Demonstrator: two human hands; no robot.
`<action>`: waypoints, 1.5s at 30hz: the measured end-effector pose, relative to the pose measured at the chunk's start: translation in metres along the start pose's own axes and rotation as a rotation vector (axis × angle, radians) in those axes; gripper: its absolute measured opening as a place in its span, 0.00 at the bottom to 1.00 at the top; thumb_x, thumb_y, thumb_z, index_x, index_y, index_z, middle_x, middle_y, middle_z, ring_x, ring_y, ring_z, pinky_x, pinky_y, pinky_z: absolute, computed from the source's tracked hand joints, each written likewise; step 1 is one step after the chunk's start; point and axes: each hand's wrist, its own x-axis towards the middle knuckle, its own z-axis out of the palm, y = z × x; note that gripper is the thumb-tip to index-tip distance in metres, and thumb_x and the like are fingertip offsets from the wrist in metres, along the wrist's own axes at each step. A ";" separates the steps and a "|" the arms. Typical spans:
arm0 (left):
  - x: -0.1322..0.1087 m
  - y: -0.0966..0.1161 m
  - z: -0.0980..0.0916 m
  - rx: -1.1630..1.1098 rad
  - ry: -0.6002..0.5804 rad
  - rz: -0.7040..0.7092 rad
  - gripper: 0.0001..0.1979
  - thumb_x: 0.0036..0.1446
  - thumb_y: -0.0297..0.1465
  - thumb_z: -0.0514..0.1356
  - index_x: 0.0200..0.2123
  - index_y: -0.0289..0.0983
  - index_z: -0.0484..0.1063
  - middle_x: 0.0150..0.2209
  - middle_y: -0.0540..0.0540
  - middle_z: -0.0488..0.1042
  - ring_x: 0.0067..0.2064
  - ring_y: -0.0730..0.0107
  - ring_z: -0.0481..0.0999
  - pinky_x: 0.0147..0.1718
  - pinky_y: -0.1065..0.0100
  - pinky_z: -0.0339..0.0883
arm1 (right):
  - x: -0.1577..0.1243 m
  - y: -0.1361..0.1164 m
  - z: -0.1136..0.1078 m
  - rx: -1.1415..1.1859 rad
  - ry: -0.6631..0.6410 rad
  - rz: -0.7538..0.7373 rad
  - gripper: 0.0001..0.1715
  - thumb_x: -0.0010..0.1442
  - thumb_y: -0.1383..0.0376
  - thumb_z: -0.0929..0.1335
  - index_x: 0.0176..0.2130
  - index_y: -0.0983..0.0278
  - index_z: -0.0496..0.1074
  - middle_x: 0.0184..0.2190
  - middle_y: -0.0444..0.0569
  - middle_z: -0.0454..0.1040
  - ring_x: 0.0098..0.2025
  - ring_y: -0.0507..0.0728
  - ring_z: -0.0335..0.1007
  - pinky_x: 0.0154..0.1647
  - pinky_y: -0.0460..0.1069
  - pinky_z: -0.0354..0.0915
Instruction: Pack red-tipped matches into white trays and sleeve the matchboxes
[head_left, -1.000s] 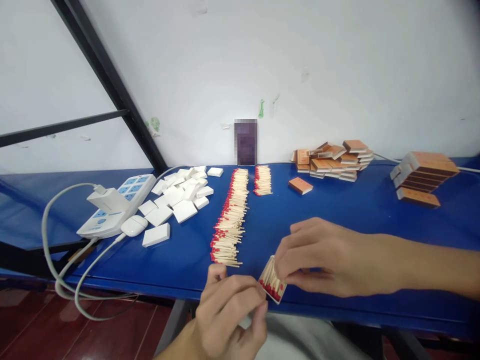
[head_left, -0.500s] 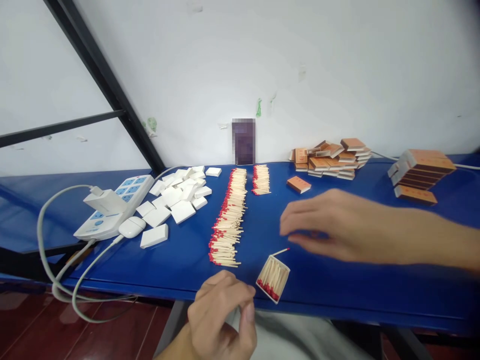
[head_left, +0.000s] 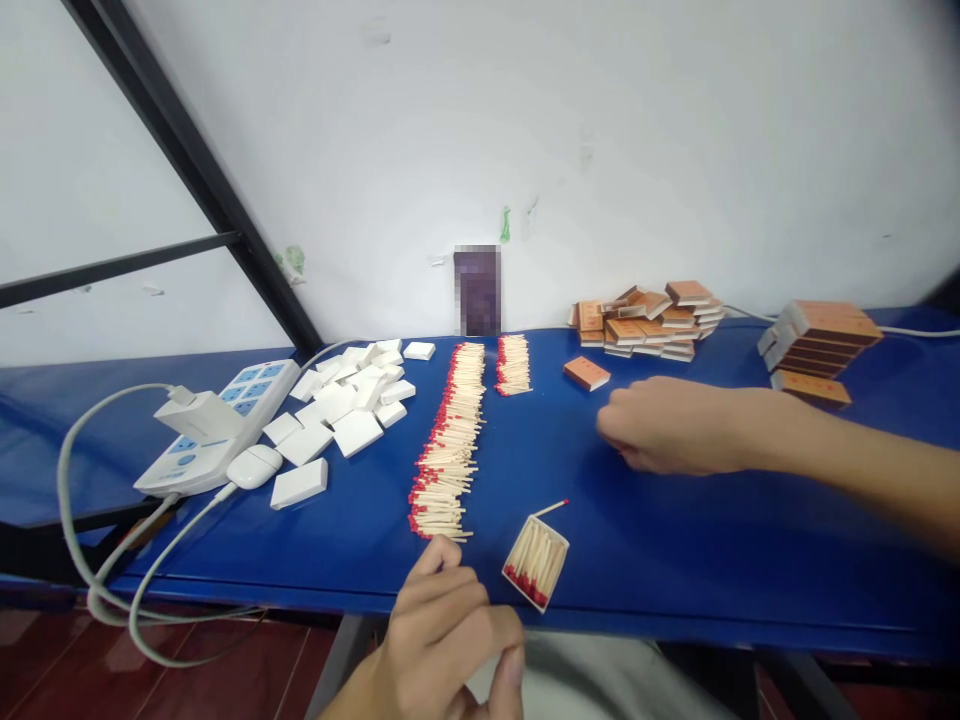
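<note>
A small white tray full of red-tipped matches point(head_left: 536, 563) lies near the front edge of the blue table point(head_left: 675, 550), with one loose match point(head_left: 550, 508) just behind it. My left hand point(head_left: 442, 640) hovers at the table's edge left of the tray, fingers curled against the thumb, with nothing visible in it. My right hand point(head_left: 660, 425) is over the table's middle, fingers tucked in, a short way from a single orange matchbox sleeve point(head_left: 586, 373). A long row of matches point(head_left: 450, 440) runs from my left hand toward the wall.
A shorter batch of matches point(head_left: 513, 364) lies beside the row. Orange sleeves are piled point(head_left: 652, 320) at the back and stacked point(head_left: 814, 345) at far right. White trays point(head_left: 345, 405), a power strip point(head_left: 217, 425), an earbud case point(head_left: 253, 466) and cables point(head_left: 97, 560) fill the left.
My right hand let go of the filled tray, which now rests on the table, and moved back and right toward the orange sleeve. My left hand drew back slightly to the edge.
</note>
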 end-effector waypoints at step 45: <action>-0.001 -0.002 0.009 0.261 -0.098 0.128 0.09 0.51 0.22 0.58 0.37 0.34 0.73 0.27 0.45 0.74 0.25 0.67 0.71 0.24 0.67 0.67 | 0.044 -0.025 0.041 0.259 0.576 -0.609 0.22 0.64 0.77 0.62 0.50 0.64 0.78 0.43 0.55 0.74 0.43 0.57 0.70 0.43 0.50 0.67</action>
